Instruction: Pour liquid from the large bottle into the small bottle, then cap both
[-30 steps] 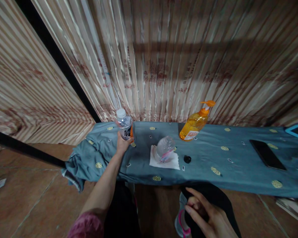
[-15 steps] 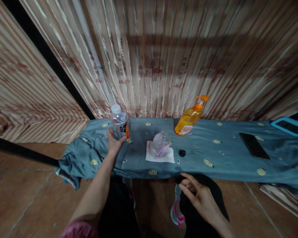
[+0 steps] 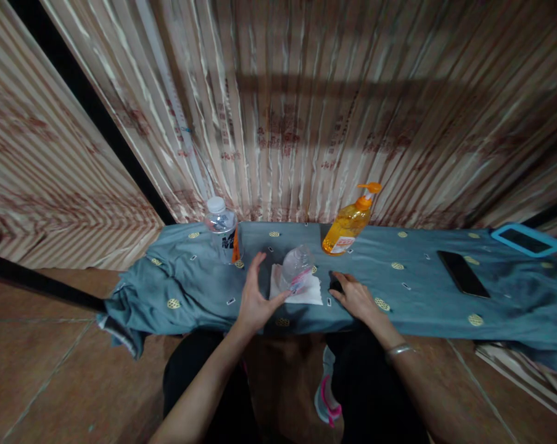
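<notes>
My left hand point(image 3: 256, 301) is open, thumb and fingers spread, just left of a small clear plastic bottle point(image 3: 297, 264) with pink markings. The thumb tip comes close to its base; whether they touch I cannot tell. Beneath the bottle lies a white tissue point(image 3: 311, 296). To the right, my right hand point(image 3: 356, 297) has its thumb and fingers around a small black cap point(image 3: 336, 285) on the cloth. Farther back on the left stands a larger clear bottle point(image 3: 223, 237) with a white cap and a black-and-orange label.
An orange pump bottle point(image 3: 345, 229) stands behind the right hand. A black phone point(image 3: 463, 273) and a blue-framed device point(image 3: 527, 240) lie on the right. Blue-grey patterned cloth point(image 3: 426, 314) covers the narrow bench. Behind it hangs a striped curtain point(image 3: 287, 123).
My left hand has left the larger clear bottle and moved right, beside the small one. My right hand has come up from above my knee and closed around the black cap.
</notes>
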`<state>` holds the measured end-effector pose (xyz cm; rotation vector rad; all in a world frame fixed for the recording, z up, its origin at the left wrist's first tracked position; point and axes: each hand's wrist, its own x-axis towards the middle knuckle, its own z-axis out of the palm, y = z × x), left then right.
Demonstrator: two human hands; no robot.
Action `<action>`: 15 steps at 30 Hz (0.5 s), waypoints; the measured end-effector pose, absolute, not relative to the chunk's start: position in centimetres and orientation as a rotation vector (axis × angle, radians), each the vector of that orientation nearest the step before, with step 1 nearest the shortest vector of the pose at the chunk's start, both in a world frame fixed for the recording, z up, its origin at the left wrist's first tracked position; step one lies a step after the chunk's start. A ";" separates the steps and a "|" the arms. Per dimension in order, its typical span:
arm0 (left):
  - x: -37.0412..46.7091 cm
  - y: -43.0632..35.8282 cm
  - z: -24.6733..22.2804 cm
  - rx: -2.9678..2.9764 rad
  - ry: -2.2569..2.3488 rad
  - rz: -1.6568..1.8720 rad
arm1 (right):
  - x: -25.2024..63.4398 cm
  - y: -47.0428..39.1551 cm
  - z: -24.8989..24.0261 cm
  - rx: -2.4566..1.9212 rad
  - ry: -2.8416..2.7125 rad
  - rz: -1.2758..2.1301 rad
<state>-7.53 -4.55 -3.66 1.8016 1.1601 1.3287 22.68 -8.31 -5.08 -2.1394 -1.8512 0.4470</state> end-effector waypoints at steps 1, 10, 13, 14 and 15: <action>-6.1 -4.2 -3.7 1.812 1.108 1.252 | 22.6 -8.2 -5.1 -2.144 -1.868 0.461; -1.9 -1.5 -4.6 1.614 1.064 1.079 | 21.9 -8.3 5.8 -1.826 -1.955 0.418; -2.0 -1.3 -4.8 1.587 1.065 1.058 | 19.7 -7.1 11.0 -1.665 -2.088 0.370; -2.0 -1.3 -4.8 1.585 1.059 1.053 | 19.0 -6.6 12.2 -1.619 -2.157 0.371; -2.0 -1.3 -4.8 1.587 1.050 1.048 | 18.3 -6.1 13.2 -1.582 -2.216 0.361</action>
